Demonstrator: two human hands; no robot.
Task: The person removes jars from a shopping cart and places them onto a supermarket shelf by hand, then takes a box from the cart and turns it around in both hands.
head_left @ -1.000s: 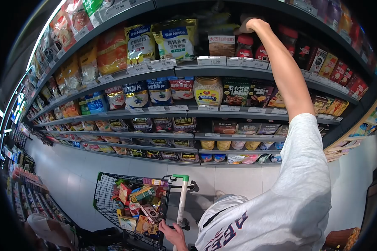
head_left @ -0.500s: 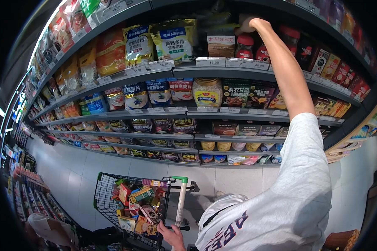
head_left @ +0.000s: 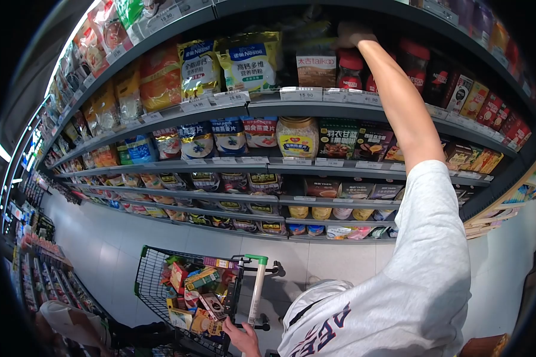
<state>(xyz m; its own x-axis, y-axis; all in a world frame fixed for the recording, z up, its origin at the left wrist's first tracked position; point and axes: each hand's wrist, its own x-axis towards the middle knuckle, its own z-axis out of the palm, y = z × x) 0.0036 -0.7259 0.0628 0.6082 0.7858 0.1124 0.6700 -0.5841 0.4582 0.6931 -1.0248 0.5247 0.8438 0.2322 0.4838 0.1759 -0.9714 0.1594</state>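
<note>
My right hand (head_left: 354, 34) reaches deep into the upper shelf, above and behind a taikoo box (head_left: 316, 69) and a red-lidded jar (head_left: 350, 68). Its fingers are lost in the shadow, and whatever they touch is hidden. Low in the view, my left hand (head_left: 242, 338) is beside the cart handle (head_left: 258, 291), fingers partly curled near the cart's edge; I cannot tell whether it grips anything. The cart (head_left: 152, 296) holds several boxes and packets. Left of the taikoo box stand two Nestle bags, one yellow and white (head_left: 248, 62).
Shelves (head_left: 190, 107) of packaged food curve across the view, with an oat jar (head_left: 298, 137) one level down. Another person (head_left: 71, 324) is at the lower left, beside the cart. More shelves (head_left: 44, 279) line the left. Pale floor tiles (head_left: 333, 259) run below the shelving.
The view has shifted slightly, so the shelves sit a little lower. My right hand remains inside the upper shelf, with its wrist a little lower in view. My left hand stays near the cart handle.
</note>
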